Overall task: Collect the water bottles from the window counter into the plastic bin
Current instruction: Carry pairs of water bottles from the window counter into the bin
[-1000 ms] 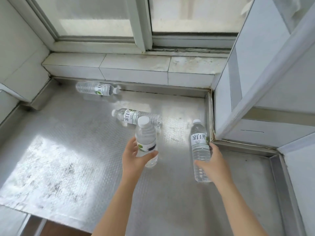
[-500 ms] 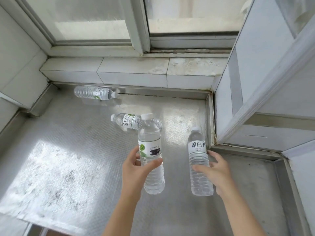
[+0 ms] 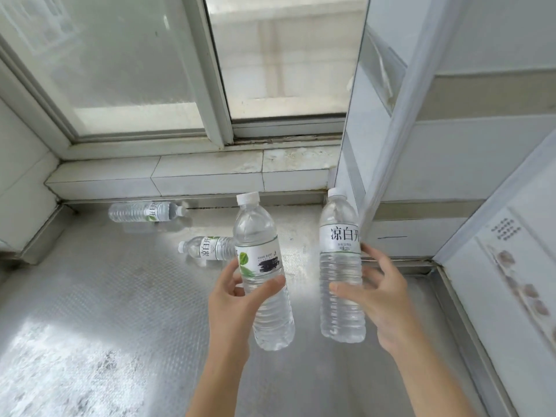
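Note:
My left hand (image 3: 231, 299) grips a clear water bottle (image 3: 261, 266) with a white cap and a green-leaf label, held upright above the steel counter (image 3: 105, 311). My right hand (image 3: 379, 302) holds a second clear bottle (image 3: 340, 266) with a white label of black characters, also upright and lifted. Two more bottles lie on their sides on the counter: one (image 3: 207, 247) just behind the left-hand bottle, partly hidden by it, and one (image 3: 144, 211) against the back ledge. No plastic bin is in view.
A tiled ledge (image 3: 186, 176) and a sliding window (image 3: 210, 70) close the back. Tiled walls stand at the left (image 3: 21, 176) and right (image 3: 451, 176), the right one stepping forward. A raised steel rim (image 3: 460, 311) runs along the counter's right side.
Both hands have lifted their bottles off the counter and drawn them nearer to me. The view has tilted up, showing more window. The two lying bottles stay put.

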A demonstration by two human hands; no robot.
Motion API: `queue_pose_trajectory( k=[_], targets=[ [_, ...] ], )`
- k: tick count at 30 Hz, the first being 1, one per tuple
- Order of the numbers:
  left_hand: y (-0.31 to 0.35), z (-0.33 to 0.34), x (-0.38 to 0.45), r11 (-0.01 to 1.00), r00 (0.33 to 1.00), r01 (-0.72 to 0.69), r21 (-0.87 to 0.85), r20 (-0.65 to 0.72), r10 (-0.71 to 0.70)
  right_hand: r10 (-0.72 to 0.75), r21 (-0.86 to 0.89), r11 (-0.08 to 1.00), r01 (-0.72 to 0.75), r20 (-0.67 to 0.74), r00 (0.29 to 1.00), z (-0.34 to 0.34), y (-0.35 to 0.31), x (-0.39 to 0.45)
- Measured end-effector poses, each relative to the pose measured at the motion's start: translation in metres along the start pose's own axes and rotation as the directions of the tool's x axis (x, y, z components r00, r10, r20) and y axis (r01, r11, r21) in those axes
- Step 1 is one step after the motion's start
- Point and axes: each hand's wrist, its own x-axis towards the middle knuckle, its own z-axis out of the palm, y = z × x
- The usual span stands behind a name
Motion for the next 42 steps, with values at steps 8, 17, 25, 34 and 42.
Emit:
queue_pose_trajectory(
  k=[8, 17, 25, 34, 42],
  targets=[
    [0.045, -0.011, -0.034, 0.982, 0.953, -0.186, -0.034, 0.238, 0.189, -0.268, 0.038, 0.960, 0.277, -0.158, 0.950, 0.001, -0.031, -0.104],
    [0.053, -0.050, -0.100, 0.969, 0.803, -0.232, -0.087, 0.544, 0.241, -0.327, -0.045, 0.938, 0.343, -0.437, 0.838, 0.022, -0.009, -0.238],
    [0.044, -0.080, -0.161, 0.971, 0.615, -0.214, -0.110, 0.757, 0.222, -0.296, -0.074, 0.941, 0.329, -0.649, 0.701, 0.043, 0.017, -0.342],
    [0.045, -0.080, -0.238, 0.966, 0.395, -0.216, -0.139, 0.893, 0.217, -0.257, -0.110, 0.947, 0.301, -0.822, 0.508, 0.033, 0.047, -0.439],
    [0.021, -0.074, -0.357, 0.975, 0.178, -0.172, -0.141, 0.969, 0.171, -0.217, -0.119, 0.946, 0.302, -0.923, 0.316, 0.005, 0.086, -0.566]
  ],
)
